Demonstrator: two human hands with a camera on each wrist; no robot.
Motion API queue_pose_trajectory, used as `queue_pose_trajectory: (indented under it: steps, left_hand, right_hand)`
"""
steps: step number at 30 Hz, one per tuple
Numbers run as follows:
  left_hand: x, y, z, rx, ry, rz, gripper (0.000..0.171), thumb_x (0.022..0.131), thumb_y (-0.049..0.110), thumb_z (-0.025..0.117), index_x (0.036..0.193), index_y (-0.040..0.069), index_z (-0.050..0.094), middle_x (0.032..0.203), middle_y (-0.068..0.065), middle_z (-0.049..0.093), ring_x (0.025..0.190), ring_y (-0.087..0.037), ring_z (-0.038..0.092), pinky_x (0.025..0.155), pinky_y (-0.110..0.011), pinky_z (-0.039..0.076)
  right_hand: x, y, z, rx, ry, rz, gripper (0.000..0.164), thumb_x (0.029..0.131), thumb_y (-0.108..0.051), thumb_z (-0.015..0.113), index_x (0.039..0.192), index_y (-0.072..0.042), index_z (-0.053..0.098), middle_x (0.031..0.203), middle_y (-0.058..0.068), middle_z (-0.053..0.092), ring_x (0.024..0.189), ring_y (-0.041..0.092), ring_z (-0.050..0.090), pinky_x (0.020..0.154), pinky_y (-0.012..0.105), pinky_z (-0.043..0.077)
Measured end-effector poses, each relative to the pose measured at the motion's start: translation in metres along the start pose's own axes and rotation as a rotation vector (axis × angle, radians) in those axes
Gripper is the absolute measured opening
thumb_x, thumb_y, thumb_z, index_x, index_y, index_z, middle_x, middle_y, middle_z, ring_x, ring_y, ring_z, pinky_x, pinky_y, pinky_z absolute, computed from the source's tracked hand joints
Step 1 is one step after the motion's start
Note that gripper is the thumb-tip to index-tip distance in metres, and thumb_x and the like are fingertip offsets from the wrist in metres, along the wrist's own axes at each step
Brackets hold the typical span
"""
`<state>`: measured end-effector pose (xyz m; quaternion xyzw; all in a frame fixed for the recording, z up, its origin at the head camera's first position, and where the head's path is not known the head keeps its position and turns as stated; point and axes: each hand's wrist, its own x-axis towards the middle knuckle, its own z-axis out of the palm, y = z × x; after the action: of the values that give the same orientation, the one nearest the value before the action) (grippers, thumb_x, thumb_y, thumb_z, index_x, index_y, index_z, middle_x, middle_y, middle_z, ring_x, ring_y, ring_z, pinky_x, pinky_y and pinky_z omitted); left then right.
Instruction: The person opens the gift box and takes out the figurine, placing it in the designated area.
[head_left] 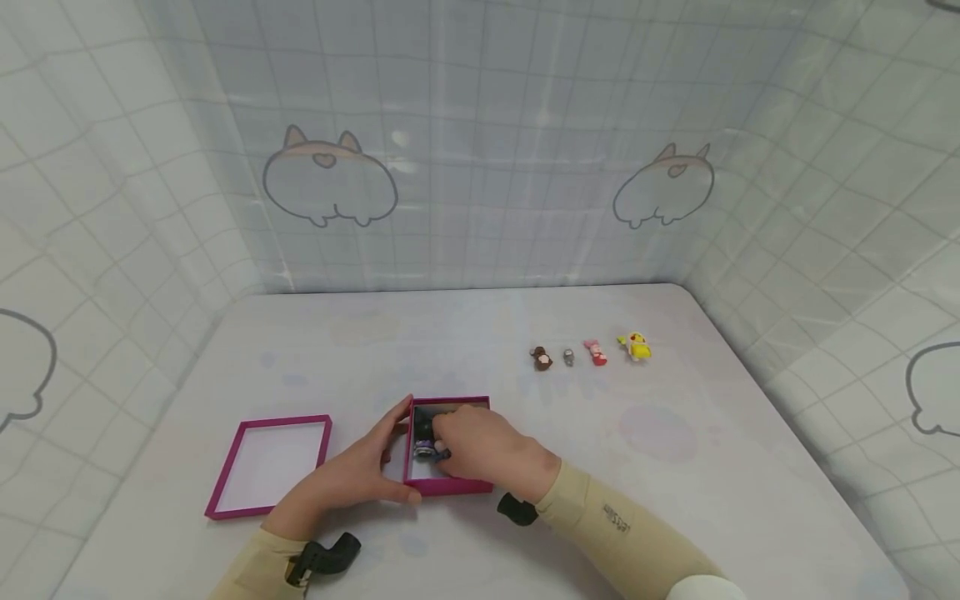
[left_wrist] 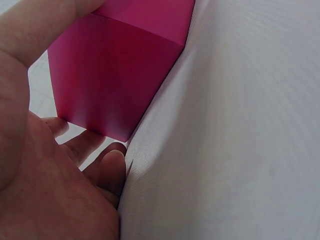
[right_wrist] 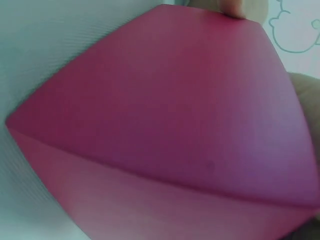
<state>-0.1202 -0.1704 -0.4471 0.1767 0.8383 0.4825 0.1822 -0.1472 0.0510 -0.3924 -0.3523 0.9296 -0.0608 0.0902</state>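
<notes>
A magenta open-topped box [head_left: 455, 486] stands on the table, pale inside. My left hand [head_left: 358, 471] grips its left side, thumb at the near corner and fingers along the side wall. In the left wrist view, that thumb lies over the top of the magenta wall while the fingertips touch its far edge. My right hand [head_left: 480, 442] reaches down into the box, fingers bent and fingertips mostly hidden. Beside those fingers lies a small dark figurine [head_left: 423, 440]. Something dark shows at the right fingertips, but whether they pinch it is unclear. The box wall [right_wrist: 170, 110] fills the right wrist view.
Left of the box lies its magenta-rimmed lid [head_left: 327, 433], inside facing up. Toward the back right, small figurines stand in a row: a brown one [head_left: 541, 358], a grey one [head_left: 568, 357], a pink-and-red one [head_left: 596, 353] and a yellow one [head_left: 637, 347]. Patterned curtains enclose the table.
</notes>
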Motion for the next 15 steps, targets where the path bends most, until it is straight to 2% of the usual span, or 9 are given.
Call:
queue_pose_trajectory:
  steps: [4,10,15]
  left_hand:
    - [-0.001,0.002,0.0,-0.007,-0.005,-0.002,0.128,0.066,0.042,0.092,0.158,0.036,0.003,0.159,-0.001,0.023,0.143,-0.025,0.028,0.11,-0.052,0.035]
    - [-0.001,0.003,-0.001,0.003,-0.001,-0.013,0.128,0.066,0.042,0.092,0.157,0.039,0.003,0.16,-0.001,0.023,0.143,-0.025,0.029,0.109,-0.053,0.036]
    - [0.0,0.003,-0.001,0.01,-0.001,-0.01,0.127,0.066,0.042,0.091,0.157,0.04,0.003,0.16,-0.001,0.021,0.142,-0.025,0.029,0.108,-0.051,0.037]
  right_hand:
    - [-0.003,0.002,-0.005,0.069,-0.009,-0.001,0.025,0.082,-0.03,0.08,0.098,-0.015,0.069,0.082,-0.009,0.064,0.071,0.004,0.054,0.07,0.022,0.051]
    - [-0.008,0.007,-0.017,0.206,0.0,-0.004,0.05,0.081,-0.031,0.082,0.124,-0.012,0.067,0.106,-0.009,0.068,0.089,0.002,0.058,0.085,0.023,0.051]
    - [-0.013,0.014,-0.025,0.308,0.061,-0.046,0.05,0.081,-0.031,0.083,0.124,-0.011,0.068,0.109,-0.009,0.067,0.089,0.006,0.059,0.081,0.021,0.05]
